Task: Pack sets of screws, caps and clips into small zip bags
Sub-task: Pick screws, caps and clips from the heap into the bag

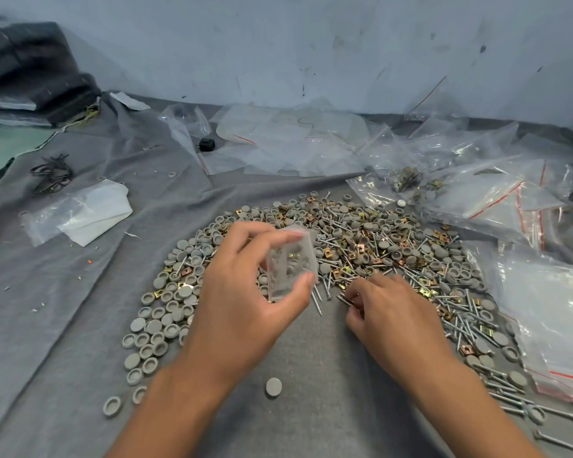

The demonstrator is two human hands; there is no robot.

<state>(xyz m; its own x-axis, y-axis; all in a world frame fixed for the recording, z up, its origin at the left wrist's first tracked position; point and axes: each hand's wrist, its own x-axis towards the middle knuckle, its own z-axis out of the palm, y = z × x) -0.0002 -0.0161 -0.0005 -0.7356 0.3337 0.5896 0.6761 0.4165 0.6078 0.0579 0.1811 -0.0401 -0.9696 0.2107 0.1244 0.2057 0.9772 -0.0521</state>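
Note:
A wide heap of grey round caps [166, 312], silver screws [457, 325] and brass-coloured clips [371, 249] covers the grey cloth in the middle. My left hand [242, 302] holds a small clear zip bag [291, 262] between thumb and fingers above the heap; caps and a clip show through the plastic. Just to its right, my right hand [387, 309] is low on the cloth with its fingertips pinching a few screws [346, 297] at the heap's near edge.
Empty and filled zip bags [516, 200] with red seal lines pile up at the right and back. A white sheet and bag [90, 216] lie at the left, dark wire loops [52, 173] farther back. A lone cap [273, 386] sits near me. A wall rises behind.

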